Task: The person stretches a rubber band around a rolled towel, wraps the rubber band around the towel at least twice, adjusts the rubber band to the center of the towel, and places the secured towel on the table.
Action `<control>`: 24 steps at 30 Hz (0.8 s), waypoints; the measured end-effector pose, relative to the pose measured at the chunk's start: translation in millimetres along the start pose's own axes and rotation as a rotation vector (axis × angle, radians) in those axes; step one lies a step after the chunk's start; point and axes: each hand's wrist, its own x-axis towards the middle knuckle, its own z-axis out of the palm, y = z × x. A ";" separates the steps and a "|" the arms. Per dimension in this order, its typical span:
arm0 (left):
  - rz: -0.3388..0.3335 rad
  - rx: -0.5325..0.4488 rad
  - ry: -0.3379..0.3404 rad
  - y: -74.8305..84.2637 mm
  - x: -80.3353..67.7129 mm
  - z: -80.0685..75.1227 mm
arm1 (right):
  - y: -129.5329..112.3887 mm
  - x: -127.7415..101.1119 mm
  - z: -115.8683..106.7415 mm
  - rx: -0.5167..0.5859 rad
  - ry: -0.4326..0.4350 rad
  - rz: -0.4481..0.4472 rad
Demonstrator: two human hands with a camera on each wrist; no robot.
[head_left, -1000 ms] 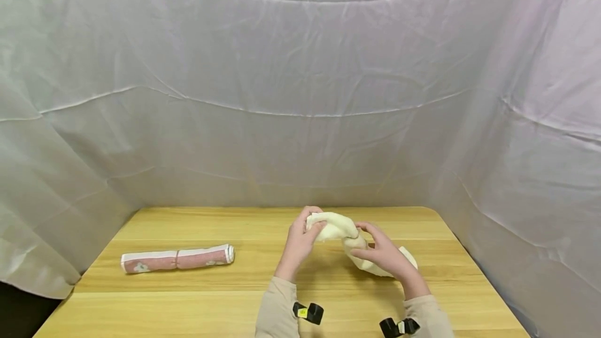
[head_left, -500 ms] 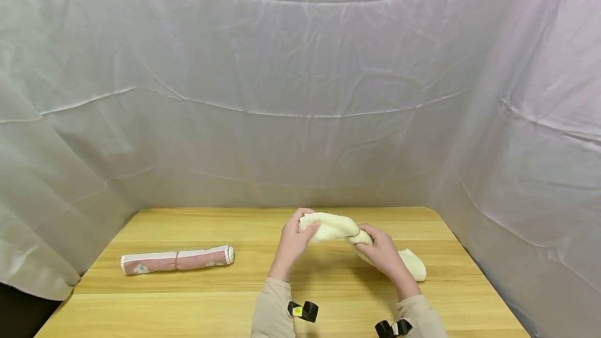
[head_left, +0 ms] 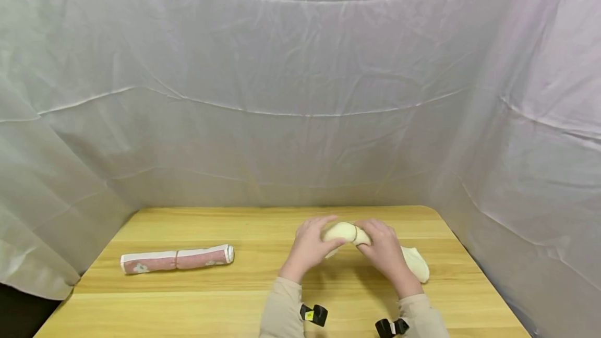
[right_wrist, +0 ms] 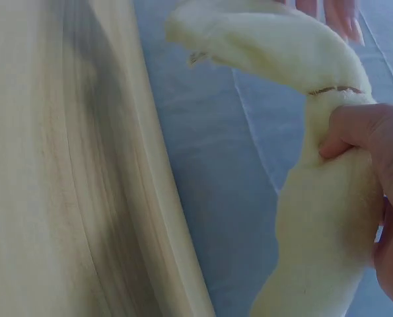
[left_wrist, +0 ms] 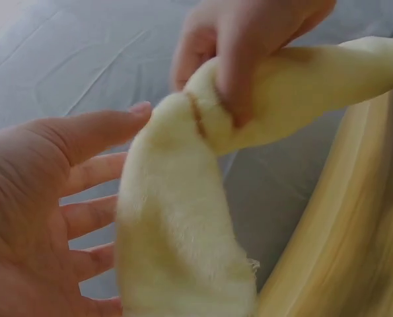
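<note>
A cream rolled towel (head_left: 340,231) is bent over in the middle, where a thin brown rubber band (left_wrist: 196,115) cinches it. My right hand (head_left: 386,252) grips the roll just beside the band, thumb pressed into the cloth in the right wrist view. My left hand (head_left: 310,246) has its fingers spread and fairly straight alongside the other half, with the thumb tip right at the cloth near the band. That half of the towel (left_wrist: 183,224) hangs down in the left wrist view. The other half (head_left: 415,265) extends past my right hand, partly hidden by it.
A pink and white rolled towel (head_left: 199,260) with flower motifs, also banded in the middle, lies on the left of the wooden table (head_left: 188,312). Grey-white fabric (head_left: 300,145) hangs behind the table and at both sides.
My left hand has let go of the towel's left end and shifted right toward the band, and that end now droops. My right hand has moved onto the roll beside the band.
</note>
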 end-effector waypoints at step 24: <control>-0.214 -0.135 0.037 -12.0 0.8 22.7 | -15.9 4.1 9.6 0.160 0.081 -0.039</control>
